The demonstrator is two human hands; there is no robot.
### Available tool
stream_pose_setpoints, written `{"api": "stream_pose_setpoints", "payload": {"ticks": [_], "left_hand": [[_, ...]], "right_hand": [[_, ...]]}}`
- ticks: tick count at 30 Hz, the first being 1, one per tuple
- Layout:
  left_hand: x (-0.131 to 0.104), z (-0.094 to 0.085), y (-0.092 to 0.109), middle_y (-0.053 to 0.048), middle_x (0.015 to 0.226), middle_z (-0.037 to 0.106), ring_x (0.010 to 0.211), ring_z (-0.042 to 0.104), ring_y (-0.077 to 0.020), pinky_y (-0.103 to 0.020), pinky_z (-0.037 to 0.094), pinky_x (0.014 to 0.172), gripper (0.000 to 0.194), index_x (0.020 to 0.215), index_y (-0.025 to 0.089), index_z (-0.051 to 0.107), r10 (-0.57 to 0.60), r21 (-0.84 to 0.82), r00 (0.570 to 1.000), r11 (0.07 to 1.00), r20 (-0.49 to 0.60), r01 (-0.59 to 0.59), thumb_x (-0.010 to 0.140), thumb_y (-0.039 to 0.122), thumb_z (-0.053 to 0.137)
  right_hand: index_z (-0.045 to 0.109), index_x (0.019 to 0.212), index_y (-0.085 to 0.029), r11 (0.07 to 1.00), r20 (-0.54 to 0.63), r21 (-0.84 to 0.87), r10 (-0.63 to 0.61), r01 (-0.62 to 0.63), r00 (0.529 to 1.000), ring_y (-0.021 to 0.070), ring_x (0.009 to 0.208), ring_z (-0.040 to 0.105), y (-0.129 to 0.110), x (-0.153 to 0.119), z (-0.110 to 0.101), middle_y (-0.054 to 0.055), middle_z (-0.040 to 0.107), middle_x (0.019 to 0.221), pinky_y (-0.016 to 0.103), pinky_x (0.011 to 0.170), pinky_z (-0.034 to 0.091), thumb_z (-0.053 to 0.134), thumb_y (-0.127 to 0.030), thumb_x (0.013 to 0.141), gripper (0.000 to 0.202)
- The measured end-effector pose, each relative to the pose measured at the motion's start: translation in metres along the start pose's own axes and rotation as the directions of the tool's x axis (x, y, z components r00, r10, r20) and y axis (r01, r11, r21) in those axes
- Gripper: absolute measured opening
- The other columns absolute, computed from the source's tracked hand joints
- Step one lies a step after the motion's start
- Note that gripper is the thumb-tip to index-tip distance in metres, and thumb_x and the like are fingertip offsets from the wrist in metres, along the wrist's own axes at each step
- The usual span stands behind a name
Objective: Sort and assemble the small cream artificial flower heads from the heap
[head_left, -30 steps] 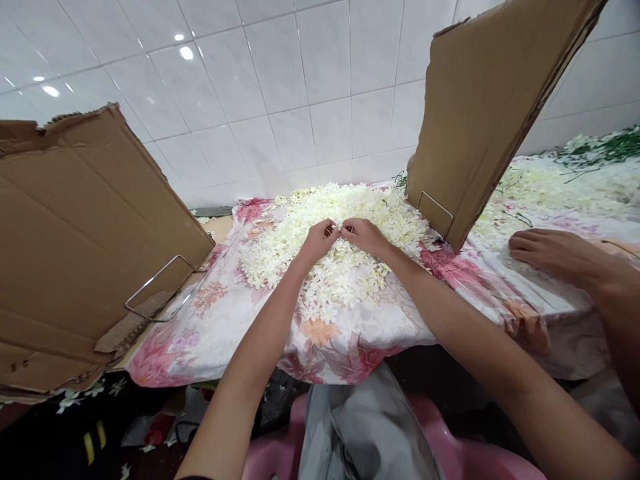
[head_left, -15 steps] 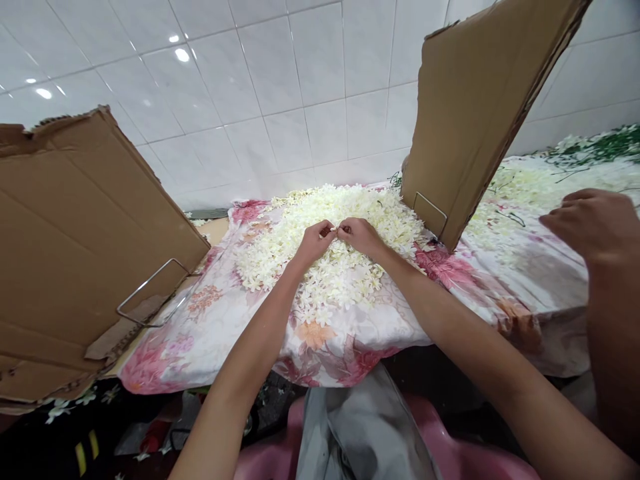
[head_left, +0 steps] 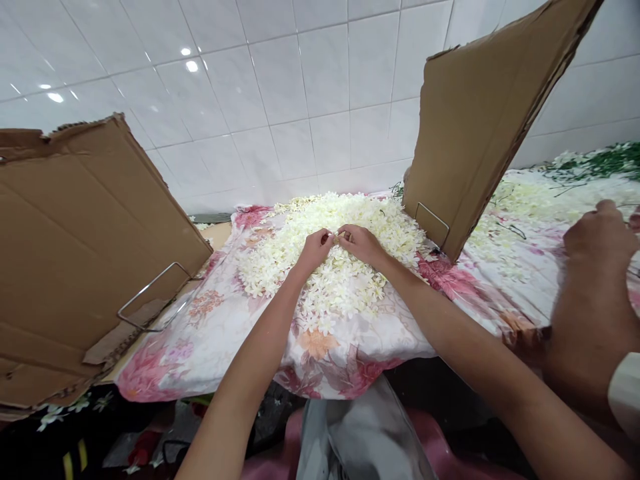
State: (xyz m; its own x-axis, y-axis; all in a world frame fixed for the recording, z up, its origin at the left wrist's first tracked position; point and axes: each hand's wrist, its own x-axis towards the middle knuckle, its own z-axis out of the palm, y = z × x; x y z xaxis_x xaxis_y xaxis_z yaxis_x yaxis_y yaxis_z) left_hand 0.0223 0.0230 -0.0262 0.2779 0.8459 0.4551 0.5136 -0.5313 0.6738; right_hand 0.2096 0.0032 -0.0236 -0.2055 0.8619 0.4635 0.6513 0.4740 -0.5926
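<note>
A heap of small white and cream flowers (head_left: pixel 345 293) lies on the floral cloth (head_left: pixel 210 360) in front of me. Over the middle of it, my left hand (head_left: pixel 319 248) has thumb and forefinger pinched together. A pale bit shows at those fingertips, too small to name for certain. My right hand (head_left: pixel 361 244) is close beside it, its thumb and fingers also drawn into a pinch. Only a narrow gap separates the two sets of fingertips. Whatever the right fingers hold is hidden.
Cardboard panels stand at left (head_left: pixel 95 247) and right (head_left: pixel 475 133), each with a bent metal wire holder at its base. A white tiled wall (head_left: pixel 280 87) rises behind. Another person's hand (head_left: pixel 597 233) is at the far right, near more flowers and green stems (head_left: pixel 600 163).
My fingertips have moved slightly apart from each other. The view has tipped up a little. The other person's arm at right has shifted, and a pale sleeve now shows.
</note>
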Motion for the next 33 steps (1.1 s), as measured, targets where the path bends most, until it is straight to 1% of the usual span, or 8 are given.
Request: {"api": "stream_pose_setpoints", "payload": {"ticks": [2, 7, 10, 14, 18, 22, 27, 33], "left_hand": [[-0.001, 0.0, 0.001, -0.002, 0.075, 0.066, 0.072, 0.059, -0.0171, -0.03, 0.046, 0.069, 0.02, 0.088, 0.02, 0.065, -0.018, -0.016, 1.0, 1.0, 0.008, 0.018, 0.093, 0.038, 0.06], [-0.002, 0.004, 0.002, 0.0, 0.071, 0.063, 0.068, 0.056, -0.0162, -0.029, 0.043, 0.066, 0.02, 0.084, 0.02, 0.063, -0.008, 0.005, 1.0, 1.0, 0.017, 0.008, 0.088, 0.039, 0.065], [-0.002, 0.004, 0.001, 0.0, 0.071, 0.061, 0.068, 0.055, -0.0158, -0.029, 0.042, 0.066, 0.017, 0.083, 0.02, 0.063, 0.014, 0.031, 1.0, 0.999, 0.016, -0.014, 0.089, 0.035, 0.063], [-0.002, 0.004, 0.0, 0.001, 0.071, 0.06, 0.068, 0.054, -0.0156, -0.029, 0.04, 0.067, 0.012, 0.083, 0.02, 0.06, 0.009, 0.036, 1.0, 0.999, 0.015, -0.009, 0.09, 0.03, 0.061], [-0.003, 0.003, 0.004, 0.002, 0.068, 0.054, 0.066, 0.049, -0.0151, -0.029, 0.035, 0.065, 0.02, 0.077, 0.021, 0.052, 0.016, 0.069, 1.0, 0.997, 0.027, -0.018, 0.092, 0.032, 0.058], [-0.004, 0.003, 0.01, 0.003, 0.066, 0.05, 0.066, 0.045, -0.0148, -0.029, 0.033, 0.064, 0.025, 0.073, 0.022, 0.045, 0.023, 0.107, 0.999, 0.994, 0.029, -0.026, 0.093, 0.03, 0.057], [-0.004, 0.003, 0.01, 0.003, 0.067, 0.05, 0.066, 0.045, -0.0153, -0.03, 0.032, 0.065, 0.024, 0.075, 0.022, 0.045, 0.038, 0.145, 0.998, 0.988, 0.048, -0.044, 0.095, 0.031, 0.055], [-0.004, 0.003, 0.01, 0.002, 0.067, 0.051, 0.066, 0.046, -0.0154, -0.03, 0.033, 0.066, 0.023, 0.076, 0.022, 0.046, 0.067, 0.17, 0.994, 0.982, 0.091, -0.082, 0.097, 0.03, 0.052]], "right_hand": [[0.072, 0.118, -0.019, 1.0, -0.003, 0.004, -0.009, 0.009, 1.0, 0.0172, 0.074, 0.061, 0.001, 0.0, 0.001, 0.004, 0.074, 0.093, 0.027, 0.064, 0.036, 0.057, -0.04, 0.094, 0.034], [0.076, 0.101, -0.016, 0.998, -0.007, -0.039, -0.05, 0.05, 0.999, 0.0212, 0.086, 0.066, 0.002, 0.002, 0.002, 0.009, 0.077, 0.1, 0.029, 0.071, 0.041, 0.055, -0.03, 0.095, 0.026], [0.078, 0.101, -0.017, 0.999, -0.01, -0.031, -0.021, 0.02, 1.0, 0.0224, 0.088, 0.068, 0.003, 0.003, 0.003, 0.009, 0.078, 0.1, 0.029, 0.072, 0.044, 0.059, -0.029, 0.093, 0.024], [0.079, 0.106, -0.017, 1.0, -0.007, -0.024, 0.01, -0.01, 1.0, 0.0233, 0.088, 0.071, 0.004, 0.003, 0.003, 0.009, 0.08, 0.1, 0.03, 0.074, 0.046, 0.064, -0.03, 0.091, 0.025], [0.081, 0.104, -0.019, 0.998, -0.019, -0.065, 0.018, -0.019, 1.0, 0.0246, 0.092, 0.072, 0.0, 0.002, 0.001, 0.008, 0.081, 0.1, 0.03, 0.074, 0.046, 0.063, -0.034, 0.093, 0.026], [0.081, 0.101, -0.021, 0.991, -0.03, -0.109, 0.071, -0.074, 0.997, 0.0255, 0.092, 0.071, -0.005, 0.0, 0.0, 0.008, 0.081, 0.101, 0.03, 0.073, 0.045, 0.065, -0.034, 0.091, 0.024], [0.081, 0.101, -0.023, 0.985, -0.029, -0.144, 0.094, -0.098, 0.995, 0.0252, 0.091, 0.071, -0.007, 0.0, 0.0, 0.006, 0.081, 0.1, 0.03, 0.069, 0.041, 0.064, -0.036, 0.091, 0.023], [0.08, 0.097, -0.024, 0.98, -0.031, -0.178, 0.083, -0.087, 0.996, 0.0217, 0.088, 0.07, -0.005, -0.001, 0.001, 0.003, 0.081, 0.098, 0.028, 0.066, 0.04, 0.063, -0.035, 0.092, 0.022]]}}
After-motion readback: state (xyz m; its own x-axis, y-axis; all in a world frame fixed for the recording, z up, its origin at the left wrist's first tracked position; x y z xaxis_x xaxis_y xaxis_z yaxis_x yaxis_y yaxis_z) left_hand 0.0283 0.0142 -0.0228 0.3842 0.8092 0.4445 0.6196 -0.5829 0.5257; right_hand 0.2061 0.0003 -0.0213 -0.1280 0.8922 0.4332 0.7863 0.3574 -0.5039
